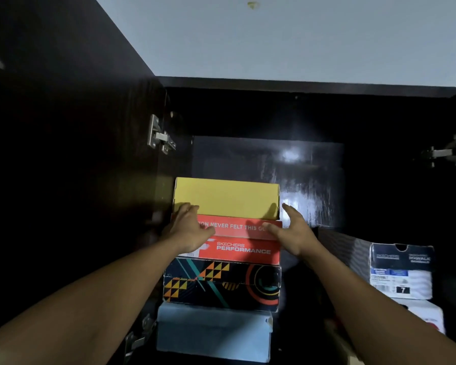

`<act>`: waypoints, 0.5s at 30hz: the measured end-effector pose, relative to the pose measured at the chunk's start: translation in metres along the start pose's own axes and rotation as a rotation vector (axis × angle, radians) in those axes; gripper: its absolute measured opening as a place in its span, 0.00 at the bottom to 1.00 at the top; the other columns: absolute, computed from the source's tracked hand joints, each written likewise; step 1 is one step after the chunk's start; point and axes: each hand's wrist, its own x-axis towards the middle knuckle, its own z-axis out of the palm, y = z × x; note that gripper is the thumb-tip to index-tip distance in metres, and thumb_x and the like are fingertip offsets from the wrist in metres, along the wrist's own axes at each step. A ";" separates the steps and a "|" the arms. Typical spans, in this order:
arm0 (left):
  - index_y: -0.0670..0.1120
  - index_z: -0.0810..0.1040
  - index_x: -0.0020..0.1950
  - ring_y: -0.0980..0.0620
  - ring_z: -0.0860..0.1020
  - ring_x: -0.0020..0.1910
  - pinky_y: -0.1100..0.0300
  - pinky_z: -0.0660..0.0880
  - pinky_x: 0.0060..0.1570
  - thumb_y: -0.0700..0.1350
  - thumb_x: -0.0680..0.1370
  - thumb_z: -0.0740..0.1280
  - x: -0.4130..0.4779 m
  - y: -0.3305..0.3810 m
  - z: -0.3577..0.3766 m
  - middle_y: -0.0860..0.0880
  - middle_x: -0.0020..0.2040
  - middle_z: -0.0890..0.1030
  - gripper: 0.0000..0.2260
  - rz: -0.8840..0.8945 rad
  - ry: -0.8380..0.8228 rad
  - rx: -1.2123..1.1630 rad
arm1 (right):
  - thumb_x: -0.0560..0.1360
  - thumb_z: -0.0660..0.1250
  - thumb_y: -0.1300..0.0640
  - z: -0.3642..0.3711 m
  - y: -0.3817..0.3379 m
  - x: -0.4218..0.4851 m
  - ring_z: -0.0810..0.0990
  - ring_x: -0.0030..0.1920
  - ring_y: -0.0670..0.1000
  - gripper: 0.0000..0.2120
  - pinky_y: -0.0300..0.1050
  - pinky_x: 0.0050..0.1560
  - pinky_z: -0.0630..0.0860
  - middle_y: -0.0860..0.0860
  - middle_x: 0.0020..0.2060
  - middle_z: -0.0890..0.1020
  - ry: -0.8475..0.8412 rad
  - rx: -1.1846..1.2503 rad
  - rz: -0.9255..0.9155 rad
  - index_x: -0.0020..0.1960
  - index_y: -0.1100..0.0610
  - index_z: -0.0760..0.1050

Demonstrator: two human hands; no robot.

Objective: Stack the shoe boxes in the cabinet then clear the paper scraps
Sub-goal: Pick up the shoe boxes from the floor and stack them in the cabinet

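Observation:
Inside a dark cabinet [313, 114] stands a stack of shoe boxes: a yellow box [227, 197] on top, a red Skechers box [244, 247] under it, then a black patterned box [221, 284] and a light blue box [213, 335] at the bottom. My left hand [188, 229] lies flat with fingers spread against the lower left corner of the yellow box. My right hand [291, 230] is open at the stack's right side, fingertips near the yellow box's right corner and thumb over the red box. Neither hand grips anything. No paper scraps show.
A second, shorter stack sits at the right: a dark box with a white size label [402, 271] over a white box [423, 316]. Both cabinet doors are open, with metal hinges [159, 135] on the left and on the right side [450, 152]. Above is a white ceiling.

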 end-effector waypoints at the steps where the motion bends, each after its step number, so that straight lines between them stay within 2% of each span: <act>1: 0.44 0.58 0.80 0.45 0.65 0.75 0.47 0.70 0.70 0.58 0.77 0.70 -0.008 0.004 -0.004 0.48 0.79 0.57 0.38 0.004 -0.005 -0.004 | 0.75 0.74 0.55 -0.008 -0.003 -0.007 0.67 0.72 0.52 0.36 0.32 0.65 0.61 0.54 0.73 0.68 0.006 0.013 0.004 0.78 0.62 0.62; 3: 0.45 0.59 0.80 0.45 0.67 0.73 0.48 0.70 0.69 0.58 0.77 0.70 -0.026 0.015 -0.014 0.47 0.78 0.60 0.37 0.011 -0.012 -0.014 | 0.76 0.74 0.56 -0.025 -0.011 -0.025 0.71 0.68 0.50 0.34 0.24 0.58 0.62 0.52 0.70 0.72 0.008 0.024 0.010 0.76 0.63 0.64; 4: 0.45 0.59 0.80 0.45 0.67 0.74 0.49 0.69 0.71 0.58 0.77 0.70 -0.038 0.022 -0.018 0.47 0.79 0.60 0.37 0.015 -0.015 -0.022 | 0.76 0.74 0.55 -0.034 -0.017 -0.039 0.73 0.64 0.48 0.33 0.25 0.56 0.64 0.52 0.68 0.75 0.009 0.005 0.023 0.76 0.62 0.65; 6: 0.46 0.60 0.80 0.45 0.65 0.75 0.50 0.66 0.73 0.57 0.77 0.70 -0.065 0.038 -0.029 0.46 0.79 0.61 0.36 0.031 -0.029 -0.045 | 0.75 0.75 0.53 -0.053 -0.030 -0.069 0.77 0.60 0.48 0.34 0.32 0.58 0.71 0.54 0.63 0.79 0.004 0.037 0.055 0.75 0.61 0.66; 8: 0.46 0.61 0.80 0.45 0.64 0.76 0.52 0.65 0.72 0.57 0.78 0.69 -0.097 0.056 -0.039 0.46 0.79 0.62 0.35 0.045 -0.066 -0.060 | 0.73 0.77 0.49 -0.072 -0.042 -0.102 0.74 0.68 0.53 0.38 0.43 0.68 0.71 0.55 0.70 0.74 0.007 0.049 0.060 0.77 0.59 0.65; 10: 0.47 0.61 0.80 0.46 0.65 0.76 0.53 0.66 0.71 0.58 0.77 0.69 -0.132 0.075 -0.049 0.47 0.79 0.62 0.36 0.068 -0.107 -0.069 | 0.71 0.77 0.46 -0.093 -0.050 -0.137 0.74 0.70 0.52 0.38 0.49 0.71 0.70 0.54 0.72 0.73 0.001 0.037 0.067 0.75 0.57 0.67; 11: 0.48 0.61 0.80 0.46 0.66 0.75 0.54 0.66 0.70 0.59 0.77 0.70 -0.149 0.084 -0.052 0.47 0.79 0.63 0.36 0.081 -0.132 -0.080 | 0.71 0.77 0.47 -0.104 -0.053 -0.155 0.76 0.67 0.50 0.35 0.47 0.70 0.72 0.53 0.70 0.76 0.008 0.037 0.070 0.72 0.56 0.70; 13: 0.49 0.64 0.77 0.46 0.69 0.72 0.56 0.68 0.67 0.58 0.77 0.70 -0.182 0.106 -0.057 0.47 0.76 0.68 0.33 0.112 -0.180 -0.133 | 0.74 0.76 0.52 -0.126 -0.062 -0.192 0.79 0.57 0.45 0.22 0.34 0.61 0.73 0.47 0.62 0.80 0.018 0.002 0.081 0.65 0.51 0.73; 14: 0.49 0.64 0.77 0.47 0.70 0.71 0.56 0.68 0.67 0.58 0.76 0.71 -0.197 0.116 -0.057 0.48 0.75 0.68 0.33 0.130 -0.209 -0.167 | 0.75 0.74 0.53 -0.136 -0.063 -0.209 0.79 0.55 0.44 0.20 0.31 0.56 0.72 0.45 0.60 0.79 0.030 -0.002 0.084 0.65 0.50 0.72; 15: 0.49 0.62 0.78 0.47 0.69 0.72 0.53 0.68 0.69 0.58 0.76 0.71 -0.212 0.127 -0.056 0.48 0.76 0.67 0.35 0.145 -0.239 -0.194 | 0.76 0.74 0.52 -0.148 -0.063 -0.226 0.77 0.57 0.45 0.24 0.33 0.57 0.71 0.45 0.61 0.77 0.050 -0.007 0.103 0.69 0.51 0.71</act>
